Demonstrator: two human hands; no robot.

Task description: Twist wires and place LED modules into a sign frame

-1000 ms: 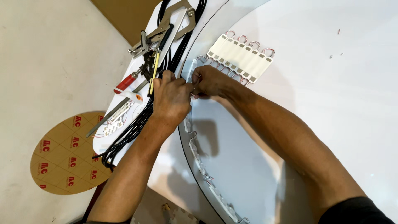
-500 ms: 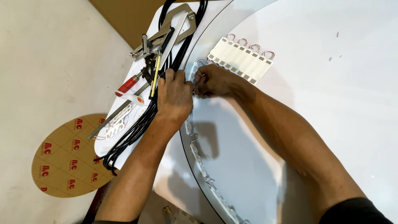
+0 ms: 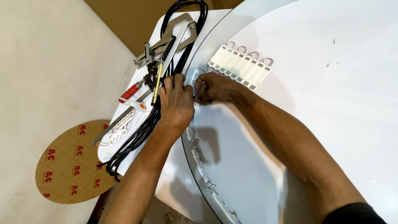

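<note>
My left hand (image 3: pixel 176 101) and my right hand (image 3: pixel 212 87) meet at the curved rim (image 3: pixel 191 153) of a large white round panel (image 3: pixel 323 103). Both pinch a small white light module on that rim; the module itself is mostly hidden by my fingers. More small white modules joined by thin wires (image 3: pixel 203 166) run down along the inside of the rim toward me. A strip of several white modules (image 3: pixel 240 66) with red wire loops lies flat on the panel just beyond my right hand.
Left of my hands lie a bundle of black cable (image 3: pixel 143 128), locking pliers (image 3: pixel 170 37), a red-handled tool (image 3: pixel 132 92), a metal ruler (image 3: pixel 118 122) and loose modules. A brown cardboard disc (image 3: pixel 70 161) rests on the pale floor at the left.
The view has shifted slightly. Both hands stay together at the same spot on the rim, with only small finger movements.
</note>
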